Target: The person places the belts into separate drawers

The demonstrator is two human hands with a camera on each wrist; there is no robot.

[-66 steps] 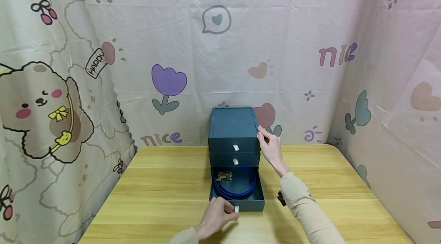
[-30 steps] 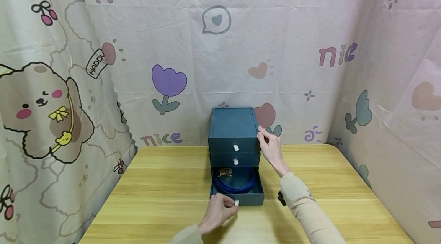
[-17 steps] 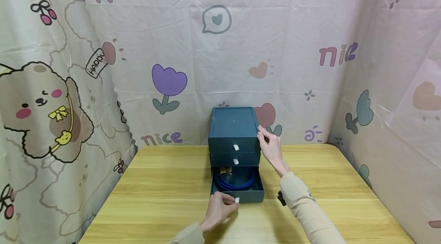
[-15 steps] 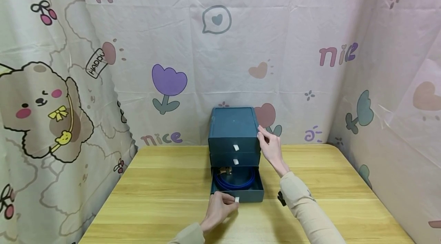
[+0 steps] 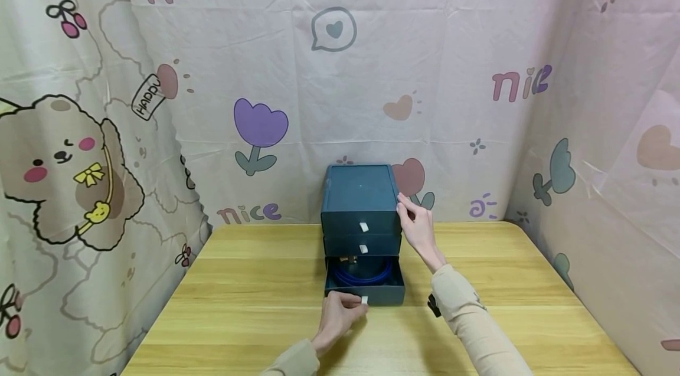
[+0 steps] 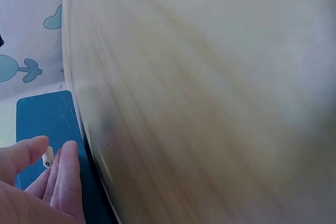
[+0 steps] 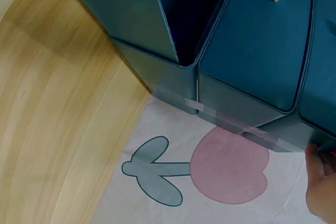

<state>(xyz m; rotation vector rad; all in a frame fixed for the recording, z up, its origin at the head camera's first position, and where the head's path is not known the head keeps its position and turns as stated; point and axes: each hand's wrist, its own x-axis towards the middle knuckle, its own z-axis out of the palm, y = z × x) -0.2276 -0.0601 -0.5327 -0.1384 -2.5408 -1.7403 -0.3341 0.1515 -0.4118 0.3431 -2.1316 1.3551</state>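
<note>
A blue three-drawer box (image 5: 361, 188) stands on the table, its bottom drawer (image 5: 385, 296) pulled partway out. Inside the drawer lies a coiled blue belt (image 5: 363, 282) with a gold buckle (image 5: 348, 259), partly shaded by the box above. My left hand (image 5: 336, 318) has thumb and fingers around the white pull tab (image 5: 364, 300) on that drawer's front; the left wrist view shows the tab between them. At the box's upper right edge, my right hand (image 5: 418, 229) rests its fingertips against the side. The right wrist view shows this hand (image 7: 321, 190) at its border.
The two upper drawers, each with a white tab (image 5: 363, 226), are closed. Wood-grain tabletop (image 5: 249, 281) surrounds the box. A patterned cloth (image 5: 345, 81) hangs behind and at both sides. Something small and black (image 5: 434, 306) shows beside the right sleeve.
The bottom drawer has slid inward toward the box, the left hand moving with it. More of the belt and buckle is now covered. My right hand has stayed in place.
</note>
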